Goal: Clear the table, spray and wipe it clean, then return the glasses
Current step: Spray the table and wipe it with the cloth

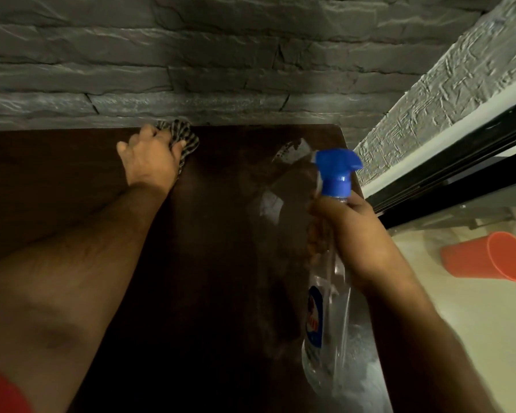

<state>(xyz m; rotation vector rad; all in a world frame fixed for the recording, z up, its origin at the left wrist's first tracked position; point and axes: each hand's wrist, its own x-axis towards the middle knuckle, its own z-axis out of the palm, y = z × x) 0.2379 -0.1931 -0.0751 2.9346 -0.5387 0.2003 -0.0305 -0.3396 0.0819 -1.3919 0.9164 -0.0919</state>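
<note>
- Head view: left hand (149, 158) grips a checked cloth (181, 138) at eleven o'clock on the tabletop (221, 234), pressing it down to wipe.
- Right hand (352, 234) clasps the spray bottle (329, 293) at three o'clock, nozzle kept ready.
- An orange cup (486, 257) lies on the floor, out of the way.

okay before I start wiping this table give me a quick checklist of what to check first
1. Cloth in hand: ok, the left hand grips the striped cloth at the table's far edge.
2. Tabletop cleared: ok, nothing else shows on the dark table.
3. Surface sprayed: cannot tell, a sheen shows near the far right corner only.
4. Spray bottle secure: ok, the right hand has a grip on its neck.
5. Glasses out of the way: ok for the orange cup, lying beside the table; others not visible.
</note>
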